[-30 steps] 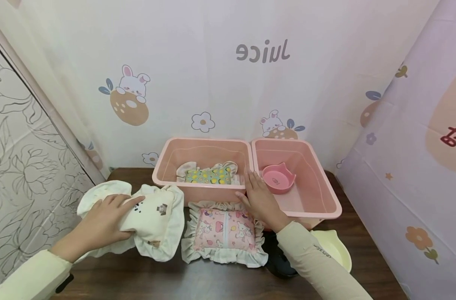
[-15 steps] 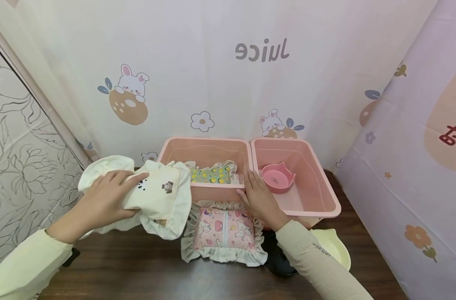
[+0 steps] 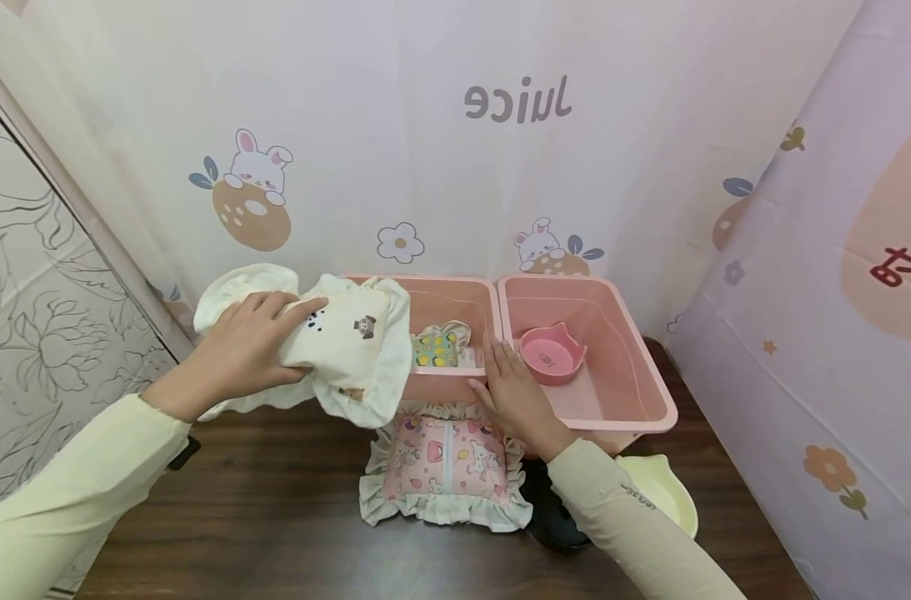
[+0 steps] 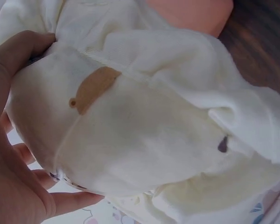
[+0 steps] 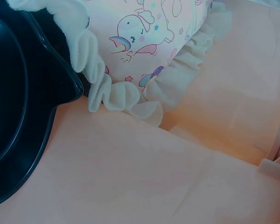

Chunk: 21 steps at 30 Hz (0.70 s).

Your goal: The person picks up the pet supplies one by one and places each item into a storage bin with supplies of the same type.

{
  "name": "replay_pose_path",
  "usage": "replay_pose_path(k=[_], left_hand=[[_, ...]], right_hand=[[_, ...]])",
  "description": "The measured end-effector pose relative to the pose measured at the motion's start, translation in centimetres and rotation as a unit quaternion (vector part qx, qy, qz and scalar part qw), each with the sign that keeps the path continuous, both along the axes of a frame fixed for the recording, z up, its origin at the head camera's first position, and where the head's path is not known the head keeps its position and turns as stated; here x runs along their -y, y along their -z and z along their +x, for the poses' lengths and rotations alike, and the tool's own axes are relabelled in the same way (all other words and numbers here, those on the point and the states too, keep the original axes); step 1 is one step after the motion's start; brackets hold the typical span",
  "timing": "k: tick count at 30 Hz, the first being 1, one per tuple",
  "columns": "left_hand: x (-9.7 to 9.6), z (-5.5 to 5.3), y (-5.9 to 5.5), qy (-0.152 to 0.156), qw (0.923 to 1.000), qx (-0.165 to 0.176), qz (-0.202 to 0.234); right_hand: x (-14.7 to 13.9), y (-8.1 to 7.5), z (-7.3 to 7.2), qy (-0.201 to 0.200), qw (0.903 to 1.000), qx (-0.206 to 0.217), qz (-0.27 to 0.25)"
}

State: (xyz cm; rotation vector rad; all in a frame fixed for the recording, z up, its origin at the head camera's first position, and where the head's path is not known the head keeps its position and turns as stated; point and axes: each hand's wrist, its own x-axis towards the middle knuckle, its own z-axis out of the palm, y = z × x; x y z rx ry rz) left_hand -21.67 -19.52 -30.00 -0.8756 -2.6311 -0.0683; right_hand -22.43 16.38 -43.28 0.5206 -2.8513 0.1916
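Note:
My left hand [image 3: 251,346] grips a cream ruffled pillow [image 3: 350,346] with small animal prints, raised above the table and overlapping the left pink bin [image 3: 455,383] in the head view. In the left wrist view, thumb and fingers pinch the pillow [image 4: 130,126] from both sides. My right hand [image 3: 521,400] rests with straight fingers where the rims of the two bins meet. Inside the left bin lies a green lemon-print pillow [image 3: 436,350], partly hidden by the cream one. A pink cat-shaped bowl [image 3: 551,354] sits in the right bin [image 3: 620,400].
In front of the left bin lies a pink unicorn-print pillow [image 3: 443,467] with a ruffled edge. A black bowl [image 3: 556,521] and a pale yellow cat-shaped bowl [image 3: 661,487] stand on the dark wooden table [image 3: 290,517], partly covered by the right sleeve. A printed curtain hangs behind.
My left hand has lifted the cream pillow up and to the right, from low beside the left bin to over its left part. The right hand stays at the rims.

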Motion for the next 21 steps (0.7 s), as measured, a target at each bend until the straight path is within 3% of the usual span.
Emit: replay_pose_path(k=[7,14,21], left_hand=[[-1.9,-2.3,-1.2,0.012,0.9998,-0.005,0.018],[-4.1,-4.5,-2.3,-0.006,0.9993,0.016,0.032],[-5.8,-6.7,-1.9,-0.014,0.998,0.031,0.053]], right_hand=[[0.0,-0.2,0.1,-0.003,1.0,-0.002,-0.009],[0.0,0.0,0.1,-0.001,0.9999,0.001,-0.011],[-0.1,-0.2,0.2,-0.005,1.0,-0.001,-0.006]])
